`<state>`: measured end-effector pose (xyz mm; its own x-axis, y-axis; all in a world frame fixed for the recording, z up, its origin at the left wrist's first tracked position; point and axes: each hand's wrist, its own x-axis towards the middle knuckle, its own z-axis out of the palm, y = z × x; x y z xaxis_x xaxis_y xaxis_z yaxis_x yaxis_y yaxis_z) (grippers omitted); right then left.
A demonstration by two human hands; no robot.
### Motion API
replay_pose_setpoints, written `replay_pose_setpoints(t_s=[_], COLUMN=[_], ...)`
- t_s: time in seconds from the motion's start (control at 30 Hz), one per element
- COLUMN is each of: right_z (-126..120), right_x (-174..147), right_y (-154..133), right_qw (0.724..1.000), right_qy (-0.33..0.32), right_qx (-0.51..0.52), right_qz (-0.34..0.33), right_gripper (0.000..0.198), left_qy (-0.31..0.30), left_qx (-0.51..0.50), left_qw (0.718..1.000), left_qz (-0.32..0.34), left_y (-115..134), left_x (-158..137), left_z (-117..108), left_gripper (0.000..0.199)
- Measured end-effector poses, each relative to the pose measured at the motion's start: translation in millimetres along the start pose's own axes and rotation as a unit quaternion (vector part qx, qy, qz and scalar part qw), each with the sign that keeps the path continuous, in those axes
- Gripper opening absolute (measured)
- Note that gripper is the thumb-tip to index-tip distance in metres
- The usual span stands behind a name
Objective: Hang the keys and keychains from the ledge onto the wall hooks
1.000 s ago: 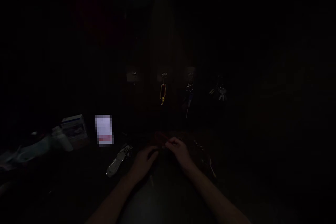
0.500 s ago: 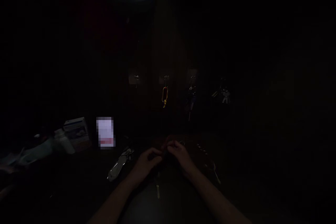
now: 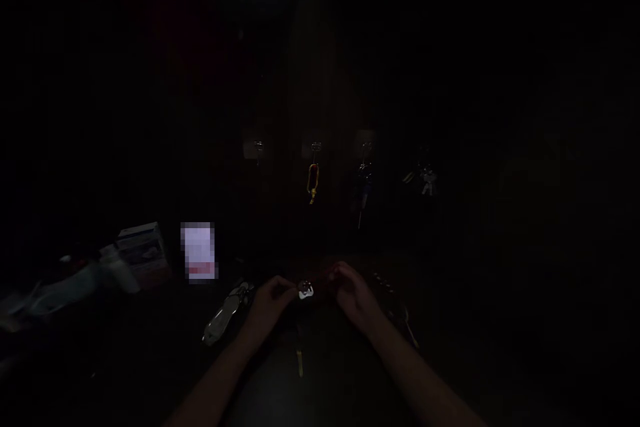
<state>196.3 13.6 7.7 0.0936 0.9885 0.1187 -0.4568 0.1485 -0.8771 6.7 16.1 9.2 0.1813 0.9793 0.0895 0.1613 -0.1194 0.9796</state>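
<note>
My left hand [image 3: 270, 307] is closed in a pinch at the edge of a small shiny metal piece [image 3: 305, 290], perhaps a key ring or clasp. A faint dark red strand [image 3: 321, 275] runs from near that piece toward my right hand [image 3: 353, 297]. The fingers of my right hand are curled together near the strand's end; the dark hides what is between them. Below and between my hands lies a thin, yellowish, key-like strip [image 3: 300, 363]. To the left of my left hand is a shiny pale elongated object [image 3: 223, 320].
The room is very dark. On the wall ahead, several hooks hold a yellow loop [image 3: 313, 180], a dark key bunch [image 3: 364, 180] and a figure-shaped keychain [image 3: 428, 180]. At left stand a glowing blurred screen [image 3: 199, 250], a box [image 3: 143, 250] and a white bottle [image 3: 119, 268]. A cord [image 3: 407, 327] lies at right.
My hands have moved apart, the left slightly left and the right to the right. The shiny metal piece now shows between them. The view has shifted a little.
</note>
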Motion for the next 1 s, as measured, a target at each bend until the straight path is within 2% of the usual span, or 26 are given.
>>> replay_pose_setpoints(t_s=[0.2, 0.43, 0.67, 0.83, 1.0], right_z=[-8, 3, 18, 46, 74], right_x=[2, -3, 12, 20, 28], right_y=[0, -16, -34, -58, -91], right_qw=[0.999, 0.999, 0.994, 0.986, 0.973], right_qy=[0.017, 0.006, -0.019, -0.015, -0.030], right_qx=[0.018, -0.007, -0.106, -0.156, -0.207], right_qz=[0.021, 0.052, -0.012, -0.060, -0.099], right_gripper=[0.023, 0.034, 0.027, 0.021, 0.022], left_qy=[-0.046, -0.059, -0.054, -0.065, -0.032], left_qx=[-0.048, -0.071, -0.050, -0.033, 0.048], left_qw=[0.997, 0.995, 0.997, 0.997, 0.997], left_qz=[-0.037, -0.024, 0.013, 0.016, 0.043], left_y=[1, 1, 1, -2, -11], left_x=[-1, -2, -2, -4, -5], left_z=[-1, -3, -2, -2, -6], left_gripper=[0.028, 0.030, 0.029, 0.028, 0.028])
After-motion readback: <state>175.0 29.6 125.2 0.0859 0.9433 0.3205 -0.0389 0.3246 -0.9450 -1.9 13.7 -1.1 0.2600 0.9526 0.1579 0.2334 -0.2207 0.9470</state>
